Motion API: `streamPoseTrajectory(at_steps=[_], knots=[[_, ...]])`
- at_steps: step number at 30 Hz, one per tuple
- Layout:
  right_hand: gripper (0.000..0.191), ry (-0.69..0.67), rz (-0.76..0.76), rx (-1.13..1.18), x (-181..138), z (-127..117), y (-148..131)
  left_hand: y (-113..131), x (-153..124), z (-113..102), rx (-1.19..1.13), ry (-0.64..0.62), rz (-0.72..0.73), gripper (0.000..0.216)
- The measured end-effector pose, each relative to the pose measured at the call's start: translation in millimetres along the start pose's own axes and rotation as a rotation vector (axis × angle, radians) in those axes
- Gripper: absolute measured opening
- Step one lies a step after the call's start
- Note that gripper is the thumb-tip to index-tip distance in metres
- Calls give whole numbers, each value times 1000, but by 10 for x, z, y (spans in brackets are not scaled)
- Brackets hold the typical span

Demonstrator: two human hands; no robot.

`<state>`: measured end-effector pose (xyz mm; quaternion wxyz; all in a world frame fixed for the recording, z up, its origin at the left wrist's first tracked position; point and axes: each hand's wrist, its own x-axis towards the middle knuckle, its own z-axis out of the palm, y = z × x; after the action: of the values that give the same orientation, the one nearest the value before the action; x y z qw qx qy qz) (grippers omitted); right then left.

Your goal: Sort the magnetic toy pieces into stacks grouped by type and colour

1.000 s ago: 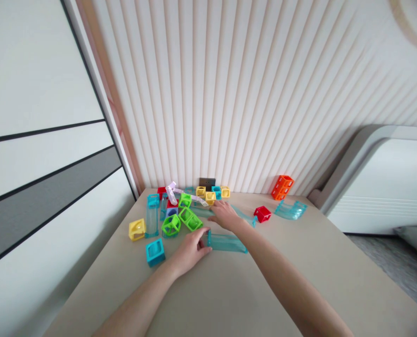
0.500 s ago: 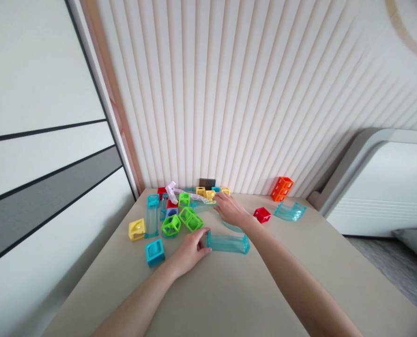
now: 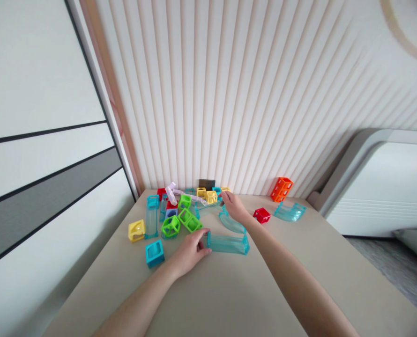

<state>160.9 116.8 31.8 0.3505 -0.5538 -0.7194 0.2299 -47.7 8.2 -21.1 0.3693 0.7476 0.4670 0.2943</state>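
"Right hand (image 3: pixel 234 206) has slid slightly rightward over the last half second, baring more of the curved track (image 3: pixel 234 223) below it. What about the left hand (image 3: pixel 190 252)?"

"Same spot as before. What's out on its left?"

"Farthest out, a yellow block (image 3: pixel 137 230). Next, up and left of that grip, a long clear teal piece (image 3: pixel 152 221), and nearer the wrist a blue block (image 3: pixel 154 253). Just beyond the fingers sit a round-framed green block (image 3: pixel 170 226) and a green double block (image 3: pixel 190 220), with a lilac strip (image 3: pixel 172 194) farther off."

"And the left grip itself?"

"Thumb and fingers are clamped on the left end of the near track (image 3: pixel 227 244), a straight clear teal one on the table (image 3: pixel 226 295). It runs from there to the right."

"So what has the other hand got?"

"Its fingertips look pinched together on the right end of the far track (image 3: pixel 208 206). I can't tell whether that piece is off the table. A yellow cube (image 3: pixel 212 197) sits just behind it."

"Anything right of that grip?"

"Near it, a red block (image 3: pixel 262 215); farther out, an orange stack (image 3: pixel 282 189) and a rippled teal piece (image 3: pixel 290 212)."
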Motion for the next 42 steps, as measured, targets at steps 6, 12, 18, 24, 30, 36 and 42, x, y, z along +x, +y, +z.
streamPoseTrajectory(at_steps=[6, 12, 18, 24, 30, 36, 42], knots=[[45, 71, 78, 164, -5, 43, 36, 47, -8, -14, 2, -3, -9, 51], [47, 68, 10, 261, -506, -221, 35, 62, -5, -4, 36, 13, -32, 51], [31, 37, -212, 211, -1211, -396, 366, 44, -20, 25, 44, 38, -21, 52], [32, -97, -230, 174, -1398, -302, 400, 93, -38, 1, 59, 23, -6, 46], [29, -130, -232, 89, -1385, -318, 378, 44, -37, 6, 63, 28, 29, 44], [30, -73, -213, 102, -1394, -409, 425, 22, -42, 23, 70, 31, 18, 47], [30, -110, -202, 98, -1376, -433, 412, 4, -44, 27, 73, 25, 15, 50]])
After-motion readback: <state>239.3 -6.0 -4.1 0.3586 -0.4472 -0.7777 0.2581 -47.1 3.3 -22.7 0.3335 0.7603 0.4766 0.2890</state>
